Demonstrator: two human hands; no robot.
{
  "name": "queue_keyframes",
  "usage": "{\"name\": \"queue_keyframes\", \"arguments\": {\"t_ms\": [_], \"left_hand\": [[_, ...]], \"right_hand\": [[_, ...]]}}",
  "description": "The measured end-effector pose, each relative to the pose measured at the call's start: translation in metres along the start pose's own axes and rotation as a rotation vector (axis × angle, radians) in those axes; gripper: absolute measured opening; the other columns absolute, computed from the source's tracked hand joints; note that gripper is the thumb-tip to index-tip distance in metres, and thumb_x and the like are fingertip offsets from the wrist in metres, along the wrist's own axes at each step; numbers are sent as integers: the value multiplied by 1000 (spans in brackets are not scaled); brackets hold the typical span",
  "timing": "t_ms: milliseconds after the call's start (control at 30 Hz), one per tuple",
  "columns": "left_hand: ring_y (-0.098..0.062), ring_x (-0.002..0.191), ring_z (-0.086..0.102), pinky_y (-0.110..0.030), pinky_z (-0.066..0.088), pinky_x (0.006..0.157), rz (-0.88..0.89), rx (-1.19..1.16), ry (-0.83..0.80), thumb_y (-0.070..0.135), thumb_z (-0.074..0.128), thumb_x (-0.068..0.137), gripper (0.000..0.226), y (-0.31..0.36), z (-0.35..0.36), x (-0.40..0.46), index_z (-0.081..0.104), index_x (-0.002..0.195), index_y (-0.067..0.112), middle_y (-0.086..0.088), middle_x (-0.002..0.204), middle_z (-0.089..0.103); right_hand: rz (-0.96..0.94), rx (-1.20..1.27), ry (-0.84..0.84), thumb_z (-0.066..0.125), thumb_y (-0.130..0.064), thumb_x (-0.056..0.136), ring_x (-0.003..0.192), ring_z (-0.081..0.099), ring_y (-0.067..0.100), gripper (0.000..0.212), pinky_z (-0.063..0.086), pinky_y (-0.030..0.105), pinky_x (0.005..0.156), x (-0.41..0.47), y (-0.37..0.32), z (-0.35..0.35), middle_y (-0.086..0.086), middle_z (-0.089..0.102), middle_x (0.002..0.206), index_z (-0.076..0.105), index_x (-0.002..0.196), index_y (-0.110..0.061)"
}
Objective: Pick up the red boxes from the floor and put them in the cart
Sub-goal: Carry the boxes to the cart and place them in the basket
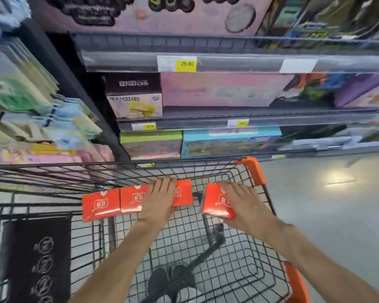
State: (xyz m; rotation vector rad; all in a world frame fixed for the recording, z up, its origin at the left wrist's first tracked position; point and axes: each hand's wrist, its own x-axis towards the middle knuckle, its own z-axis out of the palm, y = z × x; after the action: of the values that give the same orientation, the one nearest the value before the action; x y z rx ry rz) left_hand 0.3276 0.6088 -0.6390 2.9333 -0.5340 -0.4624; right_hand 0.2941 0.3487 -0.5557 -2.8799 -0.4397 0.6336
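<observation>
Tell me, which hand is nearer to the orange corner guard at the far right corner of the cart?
The right. The right hand holds a single red box just below the orange corner guard. The left hand lies farther left, on the row of red boxes.

boxes (101,205) – red, white emblem | cart (184,237) – black wire, orange corners | price tag (186,63) – yellow

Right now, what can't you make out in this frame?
- Head view: the red box under the left hand; the print is covered.
- Whether the right hand grips or only presses its red box; the fingers hide the far edge.
- Left-side hanging goods: motion blur.
- Lower shelf price tags: too small.
</observation>
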Motion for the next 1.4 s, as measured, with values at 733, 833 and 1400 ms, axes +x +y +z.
{"name": "queue_keyframes", "arguments": {"t_ms": [733,833,1400], "left_hand": [[-29,123,41,-48,29,113,-18,52,77,50,79,77,94,-6,18,-6,29,147,12,-8,134,41],[-29,123,41,-48,29,113,-23,66,67,50,80,76,96,-5,17,-6,29,148,11,-8,134,41],[-22,132,39,-39,37,112,202,-79,79,57,57,92,76,22,-104,-40,28,152,20,0,143,38]], "right_hand": [[34,-273,20,79,2,65,142,28,27,117,36,46,115,74,-10,58,6,34,152,15,160,-20],[25,-288,-1,76,4,65,144,21,28,120,36,45,116,73,-4,59,9,26,157,9,161,-18],[46,77,-86,58,-45,99,146,32,26,66,29,44,121,-10,1,-55,6,39,155,34,156,-21]]}}
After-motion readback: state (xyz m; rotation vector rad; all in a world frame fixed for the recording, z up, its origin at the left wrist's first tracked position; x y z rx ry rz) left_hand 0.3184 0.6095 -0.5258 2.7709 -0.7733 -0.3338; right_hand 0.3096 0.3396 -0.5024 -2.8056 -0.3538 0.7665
